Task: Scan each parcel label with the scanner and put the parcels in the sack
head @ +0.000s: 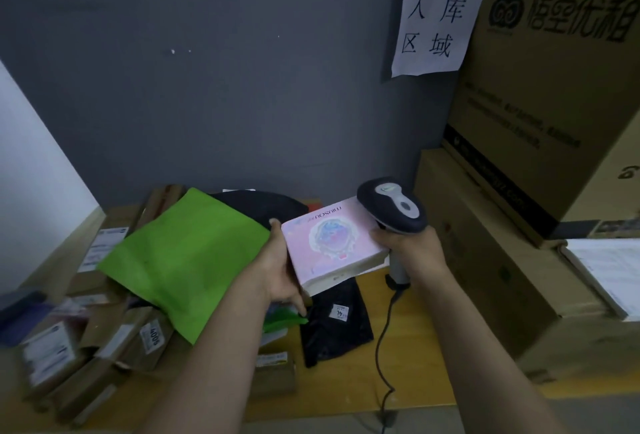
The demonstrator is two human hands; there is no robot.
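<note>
Holding the pink parcel raised above the bench, with the left hand clamped in a firm grip on its left edge, thumb on top. Wrapping the right hand round the handle of the scanner, that grip apparently also touching the parcel's right corner.

Probably needing a turn of the parcel first: showing only the printed picture face, no label in sight (perhaps underneath or on a hidden side). Then presenting the label flat to the scanner's window, steadying the parcel, leaving a gap between the two, and minding the cable trailing over the bench.

Lying just left of the left hand, the green sack, draped over cardboard parcels; mouth hidden, so contents impossible to tell. Waiting on the bench below, a black bagged parcel with a small white sticker. Standing stacked at the right, large cartons, insides hidden.
</note>
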